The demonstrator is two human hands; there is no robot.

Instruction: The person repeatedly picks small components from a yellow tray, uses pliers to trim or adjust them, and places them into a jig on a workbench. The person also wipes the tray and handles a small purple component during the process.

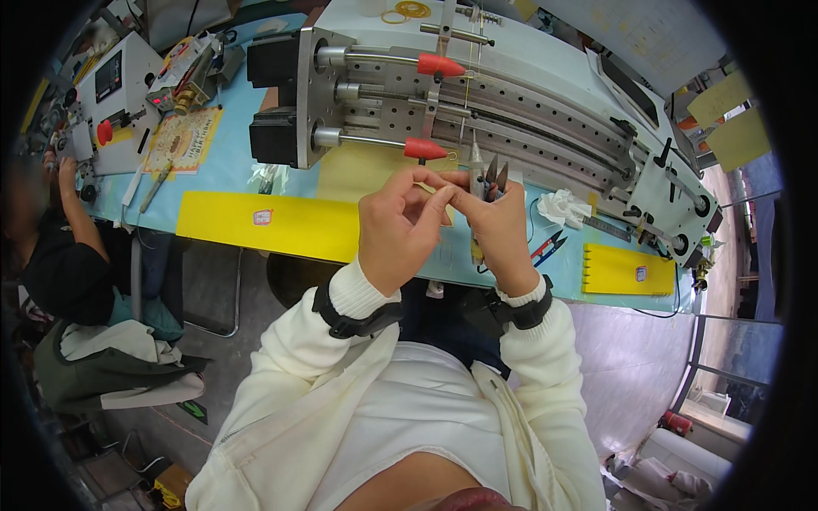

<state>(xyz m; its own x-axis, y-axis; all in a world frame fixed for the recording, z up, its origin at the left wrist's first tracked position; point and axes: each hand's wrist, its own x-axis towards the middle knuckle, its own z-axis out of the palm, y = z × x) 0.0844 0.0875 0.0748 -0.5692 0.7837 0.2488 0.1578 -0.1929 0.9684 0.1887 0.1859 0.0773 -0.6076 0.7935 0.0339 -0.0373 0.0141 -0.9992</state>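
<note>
Two bare hands meet at the centre of the frame, just below the rail machine, and the step in hand looks like fine fingertip work. The left hand has its thumb and fingers pinched together against the right hand's thumb and forefinger; whatever sits between those tips is too small to tell. The right hand's other fingers are curled, seemingly around a pair of snips whose blades point toward the top of the frame. A pale pen-shaped tool shows beside the blades, and whether it is gripped or merely lies behind the fingers cannot be told. To do this well, the person would want a light, steady pinch, both wrists kept level, and the blade points turned away from the left fingertips. Staying clear of the lower red cone just above the hands should avoid a knock. Resting the forearms on the table edge near the yellow board, left of centre, could steady the tips further.
</note>
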